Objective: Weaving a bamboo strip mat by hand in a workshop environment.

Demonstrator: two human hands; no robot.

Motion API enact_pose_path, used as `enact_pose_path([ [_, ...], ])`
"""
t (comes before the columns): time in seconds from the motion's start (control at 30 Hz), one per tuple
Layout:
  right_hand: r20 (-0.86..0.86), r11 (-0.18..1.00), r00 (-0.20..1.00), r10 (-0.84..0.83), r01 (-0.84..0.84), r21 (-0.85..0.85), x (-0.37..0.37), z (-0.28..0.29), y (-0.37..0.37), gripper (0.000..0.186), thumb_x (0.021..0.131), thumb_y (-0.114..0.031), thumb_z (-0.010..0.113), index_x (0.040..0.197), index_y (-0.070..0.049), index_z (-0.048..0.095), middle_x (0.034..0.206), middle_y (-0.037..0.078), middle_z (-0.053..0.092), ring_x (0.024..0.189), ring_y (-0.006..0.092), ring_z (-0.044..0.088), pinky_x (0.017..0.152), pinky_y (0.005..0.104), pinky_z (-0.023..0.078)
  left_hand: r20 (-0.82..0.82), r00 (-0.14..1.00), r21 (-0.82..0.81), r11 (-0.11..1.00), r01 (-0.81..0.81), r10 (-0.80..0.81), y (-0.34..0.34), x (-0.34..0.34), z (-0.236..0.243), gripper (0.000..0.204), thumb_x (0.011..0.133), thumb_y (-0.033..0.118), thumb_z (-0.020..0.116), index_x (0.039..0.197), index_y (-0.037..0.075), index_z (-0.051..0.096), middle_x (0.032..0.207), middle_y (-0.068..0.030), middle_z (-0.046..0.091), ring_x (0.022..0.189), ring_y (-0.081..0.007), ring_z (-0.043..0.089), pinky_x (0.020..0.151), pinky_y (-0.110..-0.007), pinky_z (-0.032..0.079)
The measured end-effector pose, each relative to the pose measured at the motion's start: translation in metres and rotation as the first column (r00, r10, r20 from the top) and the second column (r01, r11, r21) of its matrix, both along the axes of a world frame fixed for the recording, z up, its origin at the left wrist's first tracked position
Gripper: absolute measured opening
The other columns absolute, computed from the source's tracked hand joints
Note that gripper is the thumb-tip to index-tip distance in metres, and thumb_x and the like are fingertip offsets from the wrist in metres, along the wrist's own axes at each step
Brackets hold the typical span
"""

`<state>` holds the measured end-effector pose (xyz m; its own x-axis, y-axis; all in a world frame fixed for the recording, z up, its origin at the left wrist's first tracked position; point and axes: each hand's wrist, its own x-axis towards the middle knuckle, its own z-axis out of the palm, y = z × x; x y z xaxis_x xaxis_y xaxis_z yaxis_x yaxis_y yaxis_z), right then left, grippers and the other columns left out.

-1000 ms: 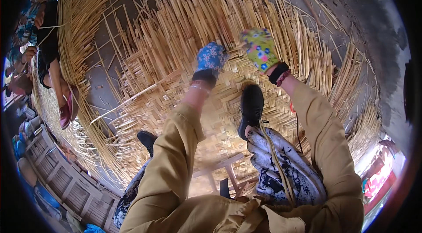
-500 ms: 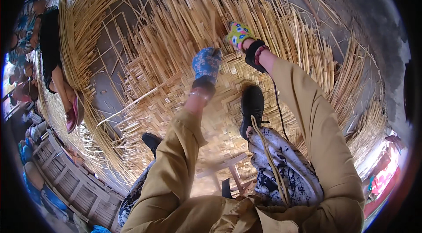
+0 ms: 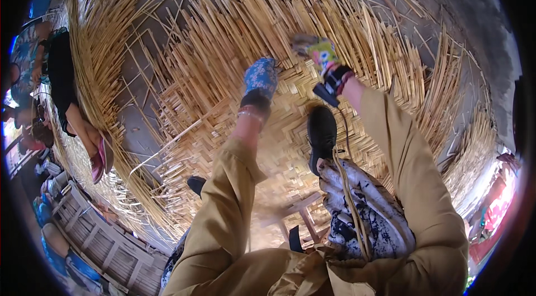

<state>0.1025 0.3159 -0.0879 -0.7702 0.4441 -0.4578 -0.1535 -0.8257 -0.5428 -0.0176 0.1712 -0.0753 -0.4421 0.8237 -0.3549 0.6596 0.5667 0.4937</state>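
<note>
A woven bamboo mat (image 3: 290, 156) in a herringbone pattern lies under me, its long loose bamboo strips (image 3: 206, 39) fanning out at the far side. My left hand (image 3: 261, 77), in a blue flowered glove, is closed at the edge of the weave, on what looks like a bamboo strip; its fingertips are partly hidden. To the right, my right hand (image 3: 321, 56), in a yellow-green flowered glove, is over the strips. Motion smears its fingers, and a greyish blur at their tips cannot be made out.
My black shoe (image 3: 322, 134) stands on the mat. A tall bundle of strips (image 3: 95, 44) runs along the left, beside a seated person's foot in a pink shoe (image 3: 102, 156). A slatted bamboo frame (image 3: 106, 240) is at lower left; a grey wall (image 3: 480, 28) rises at right.
My right hand has moved right and a little nearer, away from my left hand, and now blurs. My left hand stays at nearly the same place on the weave.
</note>
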Motion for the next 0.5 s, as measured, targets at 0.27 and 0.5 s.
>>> enact_pose_path([
  [0.27, 0.402, 0.982, 0.896, -0.187, 0.156, 0.11, 0.027, -0.018, -0.024, 0.023, 0.083, -0.008, 0.045, 0.098, 0.004, 0.058, 0.089, 0.013, 0.064, 0.074, 0.0214, 0.063, 0.066, 0.0287, 0.051, -0.044, 0.997, -0.221, 0.974, 0.046, -0.057, 0.011, 0.0, 0.003, 0.028, 0.071, 0.029, 0.061, 0.092, 0.011, 0.066, 0.092, -0.0129, 0.062, 0.09, -0.0306, 0.057, 0.078, -0.037, 0.046],
  [0.5, 0.35, 0.893, 0.89, -0.292, 0.122, 0.433, 0.048, -0.033, -0.018, 0.022, 0.08, -0.003, 0.049, 0.1, 0.005, 0.057, 0.093, 0.013, 0.063, 0.081, 0.0214, 0.062, 0.075, 0.0313, 0.051, 0.181, 0.977, 0.507, 0.84, -0.194, 0.116, 0.03, 0.045, 0.023, 0.019, 0.073, 0.008, 0.059, 0.091, 0.01, 0.064, 0.088, -0.0126, 0.06, 0.086, -0.0301, 0.057, 0.076, -0.036, 0.046],
])
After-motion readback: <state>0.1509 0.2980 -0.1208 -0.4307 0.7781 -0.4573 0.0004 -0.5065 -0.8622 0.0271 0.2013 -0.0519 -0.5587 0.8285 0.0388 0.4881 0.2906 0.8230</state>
